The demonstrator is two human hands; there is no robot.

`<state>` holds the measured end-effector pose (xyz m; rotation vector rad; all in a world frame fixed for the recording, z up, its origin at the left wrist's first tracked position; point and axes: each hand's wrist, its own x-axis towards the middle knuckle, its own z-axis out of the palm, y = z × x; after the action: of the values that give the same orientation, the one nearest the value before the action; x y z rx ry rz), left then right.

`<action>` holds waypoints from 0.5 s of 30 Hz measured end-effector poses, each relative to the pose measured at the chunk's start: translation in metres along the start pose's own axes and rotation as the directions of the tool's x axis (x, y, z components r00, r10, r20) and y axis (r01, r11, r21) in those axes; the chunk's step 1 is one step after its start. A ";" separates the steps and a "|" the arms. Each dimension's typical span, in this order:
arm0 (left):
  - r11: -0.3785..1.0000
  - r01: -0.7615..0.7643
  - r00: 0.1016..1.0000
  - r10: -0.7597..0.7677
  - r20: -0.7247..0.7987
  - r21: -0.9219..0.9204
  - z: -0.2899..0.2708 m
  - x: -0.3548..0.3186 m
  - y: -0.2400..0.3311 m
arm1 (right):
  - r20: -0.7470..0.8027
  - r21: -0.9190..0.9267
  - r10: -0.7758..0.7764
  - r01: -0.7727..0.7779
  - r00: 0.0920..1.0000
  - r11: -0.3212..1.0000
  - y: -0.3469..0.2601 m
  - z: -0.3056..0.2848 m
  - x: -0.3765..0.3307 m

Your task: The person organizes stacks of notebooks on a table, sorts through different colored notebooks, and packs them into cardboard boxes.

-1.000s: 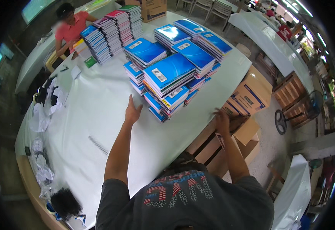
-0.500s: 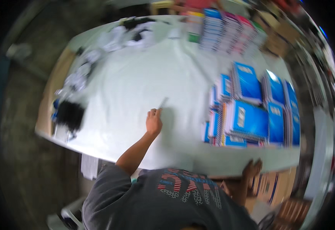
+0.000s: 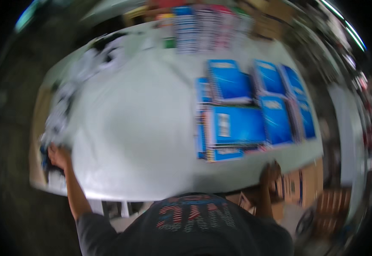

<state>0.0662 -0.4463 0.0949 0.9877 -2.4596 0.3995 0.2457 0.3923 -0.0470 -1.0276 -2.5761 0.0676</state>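
A: What lies at the left hand (image 3: pixel 61 157)?
B: A dark bundle (image 3: pixel 57 171), partly hidden under the hand at the near left corner of a white desk (image 3: pixel 135 128). Blur masks whether the fingers are clamped on it or apart above it.
A: And the arm?
B: It stretches far out to the left, bare below a dark grey sleeve (image 3: pixel 94 232).
A: The right hand (image 3: pixel 271 172)?
B: Bent at the desk's front edge, near brown cardboard boxes (image 3: pixel 299 185); how far its fingers close, or on what, cannot be told.
A: Farther out?
B: Crumpled white plastic (image 3: pixel 58 113) lines the desk's left side. Glossy blue spiral-bound notebooks (image 3: pixel 239 123) stand piled at right, with taller stacks (image 3: pixel 205 30) along the far edge.
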 end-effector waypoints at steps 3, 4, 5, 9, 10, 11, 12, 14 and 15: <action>0.928 -0.262 0.960 0.278 0.026 -0.263 0.007 -0.008 0.051 | -0.025 0.647 0.168 -0.112 0.985 0.754 -0.022 0.016 0.066; 0.768 -0.401 0.896 0.443 -0.038 -0.500 0.009 -0.022 0.085 | -0.080 0.652 0.190 -0.092 0.979 0.753 -0.027 0.014 0.088; 0.700 -0.380 0.844 0.530 0.084 -0.605 -0.007 -0.047 0.145 | -0.076 0.692 0.195 -0.089 0.978 0.716 -0.022 0.007 0.106; 0.326 -0.380 0.491 0.864 0.110 -0.866 -0.039 -0.133 0.281 | 0.070 0.760 0.001 -0.054 0.998 0.648 -0.007 0.023 0.175; 0.258 -0.350 0.407 0.908 0.102 -0.901 -0.042 -0.146 0.301 | 0.130 0.752 -0.068 -0.054 0.989 0.657 -0.014 0.032 0.192; 0.222 -0.301 0.324 0.939 0.119 -0.928 -0.041 -0.164 0.332 | 0.007 0.811 -0.151 0.083 0.989 0.580 0.000 0.049 0.206; 0.177 -0.249 0.228 0.966 0.120 -0.952 -0.034 -0.182 0.367 | -0.119 0.840 -0.228 0.220 0.966 0.496 0.024 0.057 0.221; 0.234 -0.187 0.148 0.967 0.209 -0.954 -0.023 -0.195 0.392 | -0.019 0.841 -0.251 0.152 0.968 0.519 0.004 0.067 0.238; 0.275 -0.155 0.121 0.959 0.258 -0.949 -0.017 -0.200 0.402 | 0.054 0.830 -0.239 0.089 0.970 0.551 -0.008 0.072 0.241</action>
<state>-0.0854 -0.0426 -0.0313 -0.7047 -3.2649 -1.2751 0.0542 0.5551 -0.0362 -0.3992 -2.2724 1.2398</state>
